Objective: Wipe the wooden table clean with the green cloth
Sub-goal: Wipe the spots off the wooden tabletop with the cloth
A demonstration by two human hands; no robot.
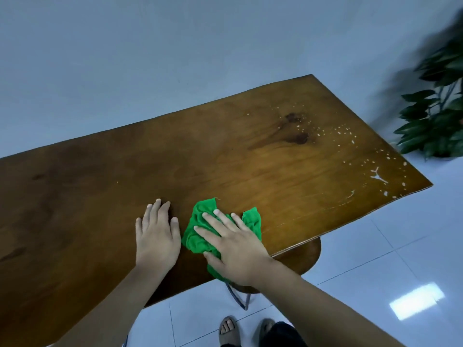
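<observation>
Our right hand (235, 242) lies flat with fingers spread on the crumpled green cloth (200, 236), pressing it onto the wooden table (100, 176) at the near edge, and part of the cloth hangs just over that edge. Our left hand (157, 236) rests open, palm down with fingers loosely together, on the bare wood just beside the cloth, holding nothing. White specks and smears (375, 171) are scattered toward the table's right end, well apart from the cloth, and a leafy plant (436, 121) stands on the floor beyond that end.
</observation>
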